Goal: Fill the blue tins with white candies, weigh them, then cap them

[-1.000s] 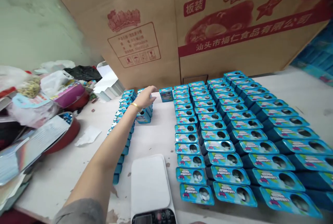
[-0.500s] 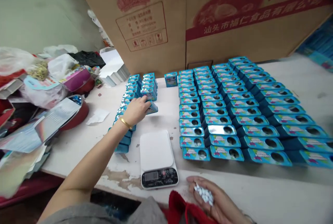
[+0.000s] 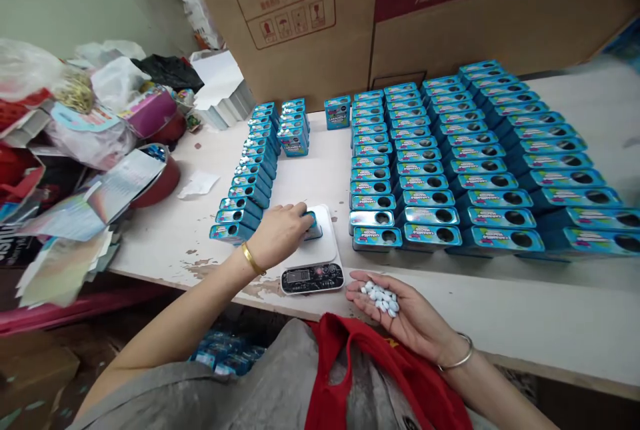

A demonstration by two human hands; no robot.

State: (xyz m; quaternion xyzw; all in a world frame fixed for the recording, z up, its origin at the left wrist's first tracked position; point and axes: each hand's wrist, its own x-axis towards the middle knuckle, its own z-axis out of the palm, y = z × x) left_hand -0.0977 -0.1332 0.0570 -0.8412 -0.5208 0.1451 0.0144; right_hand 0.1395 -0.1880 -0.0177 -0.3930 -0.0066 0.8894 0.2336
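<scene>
One small, shiny blue printed rectangular tin (image 3: pixel 313 226) is at the flat white digital scale (image 3: pixel 305 258), near the worktop's (image 3: pixel 500 310) front edge. Your left hand (image 3: pixel 281 235) has its fingers gripping the tin from above; can't tell if its full weight rests there. Right hand (image 3: pixel 415 320): palm up, fingers loosely cupped under small pale oval pieces (image 3: pixel 381 298). Keep tin upright, centred; lift fingers clear before reading; hold palm level.
</scene>
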